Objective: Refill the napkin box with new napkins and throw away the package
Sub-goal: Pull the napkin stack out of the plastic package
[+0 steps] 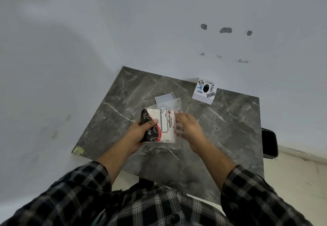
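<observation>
we hold clear plastic package of white napkins [161,125] above grey marble table [221,128], just in front of white box base [165,99]. left hand [141,131] clamps pack end to steady it; right hand [188,128] fingers [179,117] pinch plastic edge, probably to open it. white sticker-covered box cover [205,91] lies apart, behind right of base; black bin [269,142] beside table, ready for package.

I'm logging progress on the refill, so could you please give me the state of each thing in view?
Pack: held over the table, still holding napkins.
Box: on its base, apart from the lid.
Lid: lying on the table, off the box.
Left hand: gripping the pack.
Right hand: on the wrapper's edge.
</observation>
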